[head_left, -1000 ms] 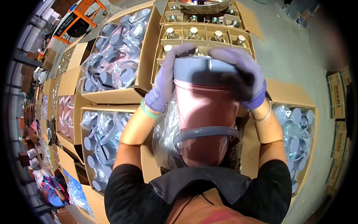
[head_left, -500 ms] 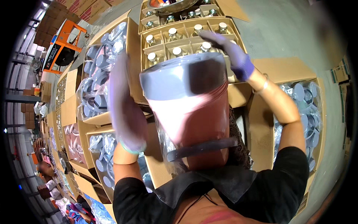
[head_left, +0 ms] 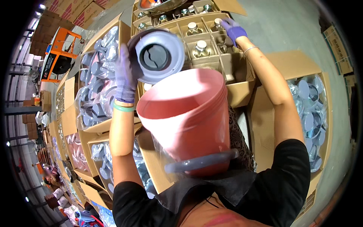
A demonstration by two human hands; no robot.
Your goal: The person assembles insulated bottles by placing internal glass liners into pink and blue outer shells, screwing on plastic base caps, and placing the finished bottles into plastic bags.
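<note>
A pink, open-topped plastic jug (head_left: 189, 128) with a grey-blue handle (head_left: 202, 160) stands against my lap, tilted toward me. My left hand (head_left: 126, 73), in a purple glove, grips the rim of a round grey-blue lid (head_left: 174, 56) with a black centre, held just above and left of the jug's mouth. At the far right of a divided carton (head_left: 240, 89), my gloved right hand (head_left: 234, 31) has its fingers apart beside a glass bottle (head_left: 217, 25) with a white cap. Other capped glass bottles (head_left: 201, 49) stand in the carton's compartments.
Cartons of grey-blue parts in clear plastic flank me, one at left (head_left: 96, 83) and one at right (head_left: 310, 121). A metal bowl (head_left: 166, 5) sits on the far carton. An orange-framed machine (head_left: 60, 53) stands on the floor at far left.
The grey-blue lid has come off the jug and moved up and left in my left hand, exposing the pink interior. My right hand has moved away from the jug toward the far bottles.
</note>
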